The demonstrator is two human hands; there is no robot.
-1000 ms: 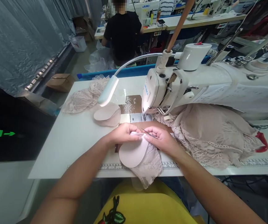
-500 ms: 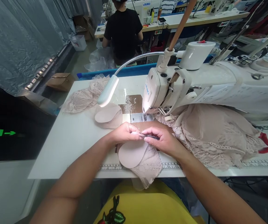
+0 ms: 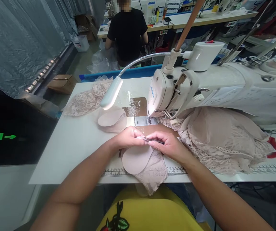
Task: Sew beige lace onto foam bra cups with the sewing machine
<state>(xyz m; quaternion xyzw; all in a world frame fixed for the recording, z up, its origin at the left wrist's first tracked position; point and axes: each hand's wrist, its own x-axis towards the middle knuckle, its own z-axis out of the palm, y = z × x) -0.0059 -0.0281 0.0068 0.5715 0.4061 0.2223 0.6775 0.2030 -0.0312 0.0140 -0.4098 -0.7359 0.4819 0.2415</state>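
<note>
My left hand pinches the top edge of a pale pink bra cup with a lace piece attached. The lace hangs over the table's front edge. My right hand is closed around a slim dark metal tool, its tip meeting the cloth at my left fingertips. Its exact kind is mostly hidden by my fingers. Both hands are just in front of the needle area of a white sewing machine. Another pink cup lies beyond my left hand.
A heap of pink lace garments lies under the machine arm at right. More lace pieces rest at the far left of the white table. A lamp on a bent neck hangs over it. Beyond sits a person in black.
Both hands stay in almost the same place, still closed on the cup edge and the tool. The view has shifted very slightly.
</note>
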